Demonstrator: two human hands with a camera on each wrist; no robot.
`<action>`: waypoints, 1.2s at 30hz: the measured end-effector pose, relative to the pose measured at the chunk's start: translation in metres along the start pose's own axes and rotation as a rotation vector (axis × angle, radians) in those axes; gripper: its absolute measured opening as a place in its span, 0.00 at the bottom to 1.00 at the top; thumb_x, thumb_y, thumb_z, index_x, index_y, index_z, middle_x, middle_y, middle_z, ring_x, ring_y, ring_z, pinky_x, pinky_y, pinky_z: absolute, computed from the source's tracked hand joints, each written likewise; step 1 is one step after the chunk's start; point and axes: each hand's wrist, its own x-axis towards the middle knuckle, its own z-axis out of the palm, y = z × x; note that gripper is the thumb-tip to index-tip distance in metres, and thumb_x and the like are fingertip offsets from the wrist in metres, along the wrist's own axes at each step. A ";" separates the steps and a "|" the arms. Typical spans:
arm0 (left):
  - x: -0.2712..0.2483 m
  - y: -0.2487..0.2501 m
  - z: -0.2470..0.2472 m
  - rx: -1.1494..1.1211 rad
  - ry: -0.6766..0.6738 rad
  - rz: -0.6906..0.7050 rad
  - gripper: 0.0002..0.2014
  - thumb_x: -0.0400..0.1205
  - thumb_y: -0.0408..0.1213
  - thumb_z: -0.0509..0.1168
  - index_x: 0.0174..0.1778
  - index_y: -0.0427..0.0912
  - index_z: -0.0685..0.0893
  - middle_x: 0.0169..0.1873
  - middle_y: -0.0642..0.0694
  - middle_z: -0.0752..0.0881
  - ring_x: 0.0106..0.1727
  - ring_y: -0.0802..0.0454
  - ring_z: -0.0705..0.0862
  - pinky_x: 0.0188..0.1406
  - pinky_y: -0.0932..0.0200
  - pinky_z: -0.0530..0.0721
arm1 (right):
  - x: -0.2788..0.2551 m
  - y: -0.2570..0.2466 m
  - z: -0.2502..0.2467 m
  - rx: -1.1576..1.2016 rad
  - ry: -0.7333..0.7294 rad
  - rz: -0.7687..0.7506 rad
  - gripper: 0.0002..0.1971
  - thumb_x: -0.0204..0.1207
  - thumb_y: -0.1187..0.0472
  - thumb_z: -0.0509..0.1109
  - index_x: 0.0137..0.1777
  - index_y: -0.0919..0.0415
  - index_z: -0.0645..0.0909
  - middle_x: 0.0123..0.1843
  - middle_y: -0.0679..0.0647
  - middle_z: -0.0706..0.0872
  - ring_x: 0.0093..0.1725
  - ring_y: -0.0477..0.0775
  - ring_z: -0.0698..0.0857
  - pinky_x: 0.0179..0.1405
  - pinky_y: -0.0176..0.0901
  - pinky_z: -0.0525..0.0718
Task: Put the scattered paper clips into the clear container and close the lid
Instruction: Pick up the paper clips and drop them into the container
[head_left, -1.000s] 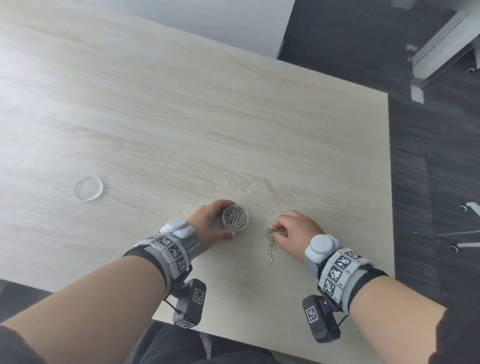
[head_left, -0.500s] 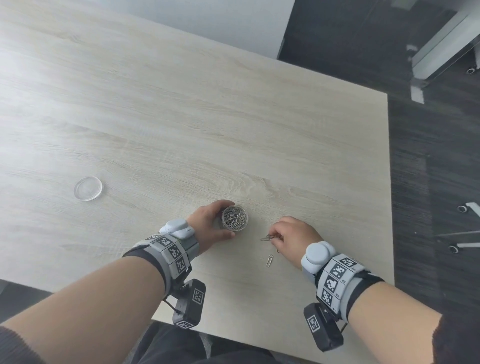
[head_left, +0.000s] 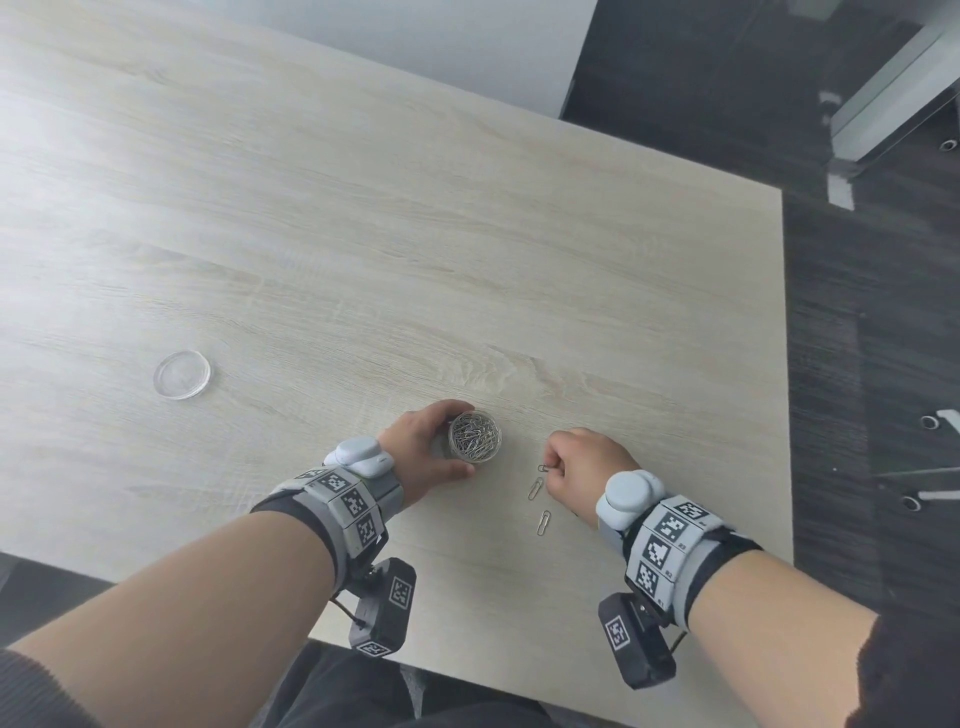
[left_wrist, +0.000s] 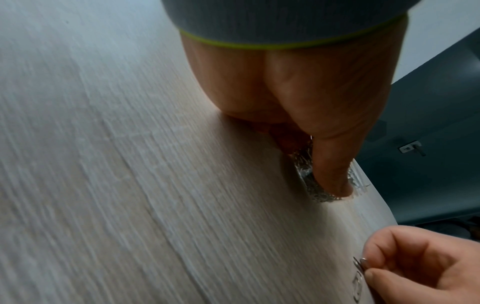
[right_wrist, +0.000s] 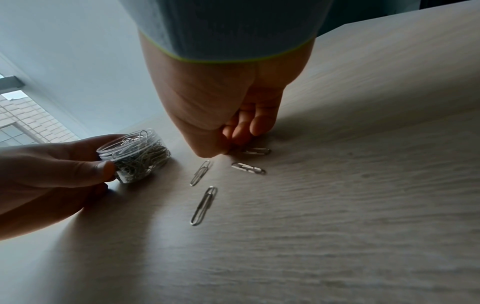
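paper clips: four loose ones (right_wrist: 203, 205) lie flat on the table (head_left: 467, 234), near its front edge toward the right corner, just under and beside the right hand

clip in the pinch: the right hand (head_left: 587, 470) has thumb and fingers curled together on one clip (right_wrist: 255, 151) at the table surface; whether it is lifted clear cannot be told

clear container: the container (head_left: 475, 435) stands upright and open, nearly full of clips, just left of the loose ones

left hand: the left hand (head_left: 423, 452) has thumb and fingers wrapped around the container's wall, steadying it

key relation: the container mouth lies to the left of the pinching hand and slightly farther from the front edge; the right hand is the nearer one to every loose clip, whose long axes run roughly toward or across that edge

lid: the lid (head_left: 182, 375) lies flat well apart, toward the left edge, nearer the left hand

judgement: gathering is nearly done; closing is not yet begun
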 end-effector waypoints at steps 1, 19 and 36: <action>0.000 0.000 0.000 0.001 -0.002 -0.001 0.34 0.68 0.43 0.81 0.70 0.54 0.77 0.58 0.54 0.86 0.62 0.54 0.83 0.66 0.49 0.81 | -0.001 -0.001 0.000 0.020 0.014 0.002 0.06 0.71 0.61 0.64 0.46 0.53 0.81 0.48 0.48 0.82 0.49 0.54 0.81 0.45 0.41 0.76; -0.001 0.001 0.000 -0.032 -0.020 -0.011 0.35 0.62 0.54 0.75 0.67 0.60 0.76 0.58 0.54 0.87 0.62 0.53 0.84 0.64 0.45 0.82 | 0.006 -0.008 -0.010 0.390 0.298 -0.031 0.03 0.71 0.62 0.72 0.40 0.52 0.86 0.39 0.44 0.84 0.35 0.40 0.80 0.37 0.27 0.74; -0.001 0.005 -0.002 -0.018 -0.027 -0.023 0.34 0.66 0.44 0.80 0.70 0.54 0.77 0.59 0.53 0.87 0.61 0.53 0.84 0.65 0.48 0.81 | -0.024 0.040 0.005 0.045 -0.014 -0.082 0.03 0.72 0.52 0.72 0.42 0.49 0.82 0.43 0.41 0.79 0.45 0.47 0.81 0.50 0.42 0.80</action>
